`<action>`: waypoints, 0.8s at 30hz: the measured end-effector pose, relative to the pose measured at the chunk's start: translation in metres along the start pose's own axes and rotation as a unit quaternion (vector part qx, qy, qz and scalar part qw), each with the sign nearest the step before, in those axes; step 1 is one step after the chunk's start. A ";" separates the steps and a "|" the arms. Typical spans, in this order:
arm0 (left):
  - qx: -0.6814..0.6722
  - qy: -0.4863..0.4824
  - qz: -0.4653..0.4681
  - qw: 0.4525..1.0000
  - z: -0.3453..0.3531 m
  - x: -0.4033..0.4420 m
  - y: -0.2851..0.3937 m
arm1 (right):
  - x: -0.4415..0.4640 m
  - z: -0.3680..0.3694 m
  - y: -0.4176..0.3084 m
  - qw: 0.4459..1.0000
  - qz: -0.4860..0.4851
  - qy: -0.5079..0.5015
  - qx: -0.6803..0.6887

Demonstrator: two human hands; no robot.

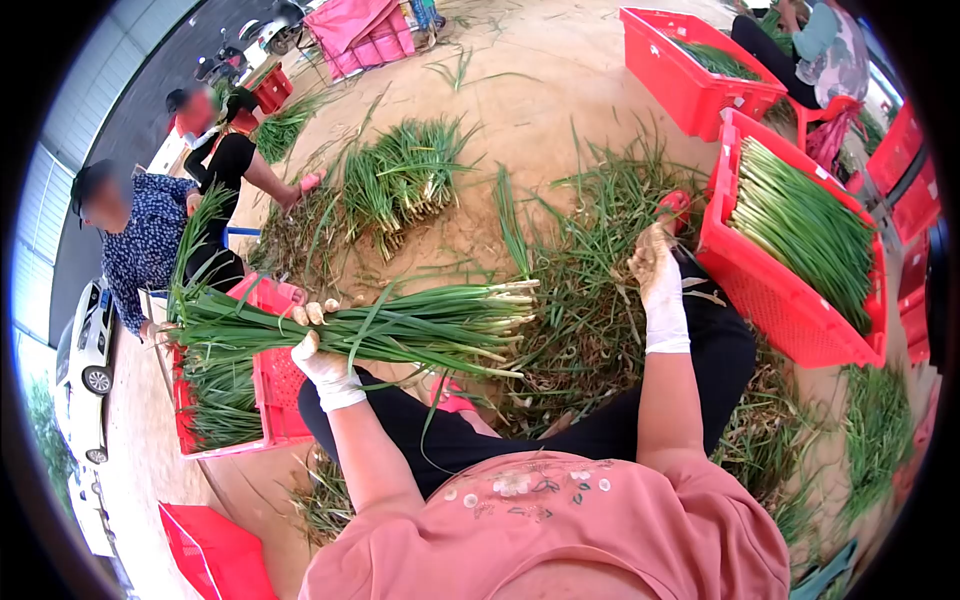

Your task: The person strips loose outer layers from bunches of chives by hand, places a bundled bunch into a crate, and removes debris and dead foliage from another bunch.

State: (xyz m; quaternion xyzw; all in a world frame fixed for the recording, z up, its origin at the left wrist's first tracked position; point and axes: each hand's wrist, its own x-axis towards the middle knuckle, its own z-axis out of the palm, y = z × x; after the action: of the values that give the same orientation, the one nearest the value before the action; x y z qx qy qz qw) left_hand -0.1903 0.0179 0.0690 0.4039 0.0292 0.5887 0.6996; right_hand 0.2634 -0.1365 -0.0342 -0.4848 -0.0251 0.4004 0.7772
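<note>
My left hand (328, 368), in a white glove, is closed round the middle of a large bunch of garlic chives (430, 325). The pale root ends point right and the green leaves spread left over a red crate (285, 395). My right hand (657, 275), in a soiled glove, is held above my bent right knee, apart from the bunch. Its fingers are curled together, and whether anything is inside them is hidden. Below and between the hands lies a heap of loose leaves and trimmings (580, 340).
A red crate (790, 310) of lined-up chives stands at my right, another crate (690, 85) beyond it. Ahead lies a pile of chives (405, 180). Two people sit at the left, one in a patterned shirt (150, 235); another person (835, 50) is at upper right.
</note>
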 end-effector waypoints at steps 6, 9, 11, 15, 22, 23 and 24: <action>0.001 -0.029 0.010 1.000 0.012 0.008 0.001 | -0.075 0.095 0.020 0.905 -0.069 -0.306 -0.289; -0.010 -0.049 0.001 0.999 0.018 0.011 0.001 | -0.075 0.107 0.040 0.898 -0.040 -0.301 -0.320; -0.019 -0.045 -0.004 0.999 0.020 0.011 0.000 | -0.071 0.105 0.054 0.914 -0.018 -0.300 -0.273; -0.029 -0.044 -0.011 0.999 0.015 0.010 -0.005 | -0.069 0.101 0.055 0.884 -0.107 -0.202 -0.407; -0.041 -0.029 -0.024 0.998 0.017 0.010 -0.011 | -0.083 0.106 0.029 0.799 -0.211 -0.325 -0.459; -0.041 -0.028 -0.025 0.998 0.015 0.010 -0.012 | -0.083 0.108 0.032 0.802 -0.203 -0.327 -0.457; -0.039 -0.027 -0.024 0.999 0.014 0.010 -0.013 | -0.084 0.109 0.035 0.804 -0.197 -0.329 -0.455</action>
State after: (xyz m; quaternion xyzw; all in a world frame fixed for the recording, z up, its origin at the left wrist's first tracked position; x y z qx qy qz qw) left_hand -0.1699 0.0193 0.0751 0.3910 -0.0033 0.5617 0.7291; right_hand 0.1392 -0.1033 0.0260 -0.6063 -0.5532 0.3173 0.4750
